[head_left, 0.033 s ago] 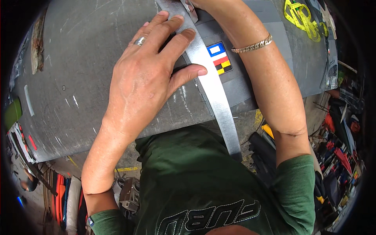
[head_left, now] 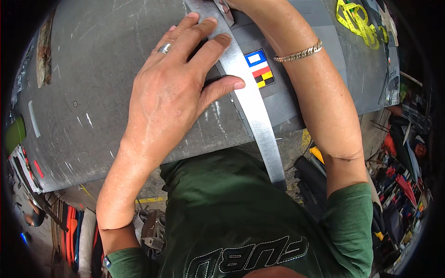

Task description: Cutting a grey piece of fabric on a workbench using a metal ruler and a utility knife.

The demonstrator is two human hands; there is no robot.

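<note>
My left hand point(head_left: 162, 88) lies flat with fingers spread, its fingertips and thumb pressing on a long metal straightedge point(head_left: 259, 118). The straightedge runs from the top edge of the view down past the table's near edge, over a dark grey sheet point(head_left: 282, 102). Just right of it, on the sheet, is a small patch point(head_left: 259, 68) in blue, white, red, yellow and black. My right hand point(head_left: 238, 3) is mostly cut off at the top edge. It is closed on a flat silver tool point(head_left: 225, 13) beside the straightedge; the tool's kind and most of the fingers are hidden.
The grey worktable point(head_left: 92, 120) has scratches and white marks. A yellow tape measure point(head_left: 359, 23) lies at the far right, and a worn strip point(head_left: 45, 53) at the far left. Fabric rolls point(head_left: 85, 241) stand below left; cluttered goods point(head_left: 408, 176) sit at right.
</note>
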